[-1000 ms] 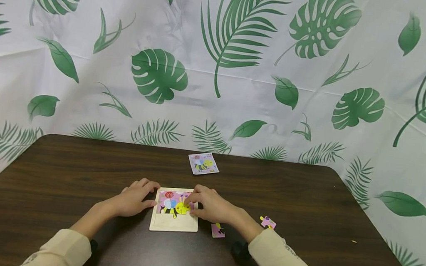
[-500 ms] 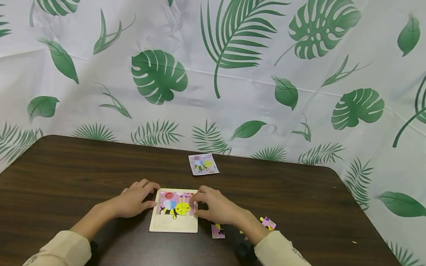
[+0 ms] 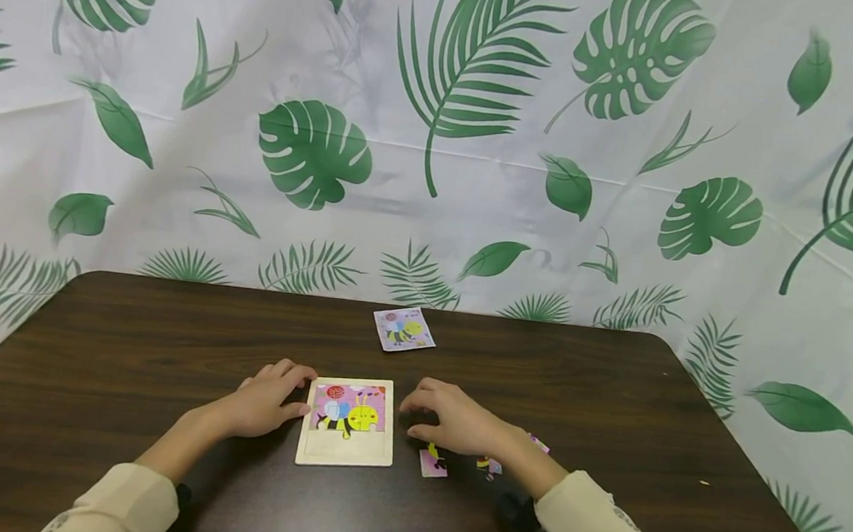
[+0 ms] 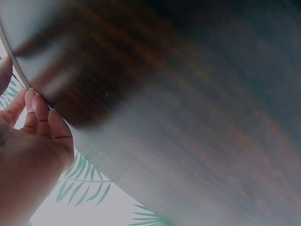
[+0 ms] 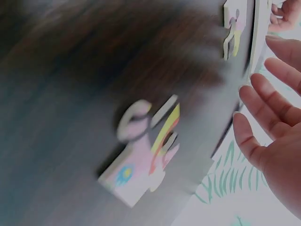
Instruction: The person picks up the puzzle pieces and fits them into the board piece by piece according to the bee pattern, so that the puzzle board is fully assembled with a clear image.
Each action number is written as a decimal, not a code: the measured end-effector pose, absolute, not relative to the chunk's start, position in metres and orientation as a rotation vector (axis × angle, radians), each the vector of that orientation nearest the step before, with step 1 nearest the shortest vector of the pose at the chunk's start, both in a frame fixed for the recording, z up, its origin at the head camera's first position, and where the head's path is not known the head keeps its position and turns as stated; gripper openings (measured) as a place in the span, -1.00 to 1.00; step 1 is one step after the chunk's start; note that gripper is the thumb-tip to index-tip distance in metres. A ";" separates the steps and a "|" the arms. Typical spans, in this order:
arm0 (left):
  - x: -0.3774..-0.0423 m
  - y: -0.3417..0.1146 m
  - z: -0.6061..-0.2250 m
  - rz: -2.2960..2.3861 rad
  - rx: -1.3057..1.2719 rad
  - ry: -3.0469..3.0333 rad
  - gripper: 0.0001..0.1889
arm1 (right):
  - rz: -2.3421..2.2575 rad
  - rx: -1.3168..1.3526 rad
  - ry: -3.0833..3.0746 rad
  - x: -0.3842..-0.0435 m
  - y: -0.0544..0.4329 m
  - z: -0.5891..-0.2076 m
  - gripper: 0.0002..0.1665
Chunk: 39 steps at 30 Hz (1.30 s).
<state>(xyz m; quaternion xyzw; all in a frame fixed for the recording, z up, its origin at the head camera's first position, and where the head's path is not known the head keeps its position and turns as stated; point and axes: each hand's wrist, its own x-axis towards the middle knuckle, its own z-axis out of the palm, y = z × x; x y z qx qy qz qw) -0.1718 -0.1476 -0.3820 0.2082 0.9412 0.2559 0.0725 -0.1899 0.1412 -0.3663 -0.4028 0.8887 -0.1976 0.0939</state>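
We record one puzzle tray [image 3: 344, 452], flat on the table [image 3: 164, 346], near strip bare. Left hand [image 3: 263, 402]: fingers loose against the tray's left edge, presumably steadying it. Right hand [image 3: 457, 419]: fingers apart, pinching nothing, beside loose pieces [image 3: 434, 467] probably kept handy. Picture card [image 3: 404, 329]: far side, likely for consulting.

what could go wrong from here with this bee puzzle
The right hand hovers close to a loose pink, yellow and black puzzle piece and might brush it aside.

The bare right forearm partly hides a pink loose piece, so that one could be overlooked.

The near strip of the square pale wooden tray is bare; if the left hand tipped it, the fitted bee-picture pieces might slide.
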 end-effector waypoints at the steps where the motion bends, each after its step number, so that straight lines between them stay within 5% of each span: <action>1: -0.172 -0.148 -0.382 0.771 0.627 2.828 -0.60 | -0.587 -1.199 2.636 -0.190 0.143 -0.367 -0.72; 39: -0.172 -0.148 -0.382 0.782 0.634 2.822 -0.59 | -0.493 -1.151 2.651 -0.165 0.182 -0.375 -0.73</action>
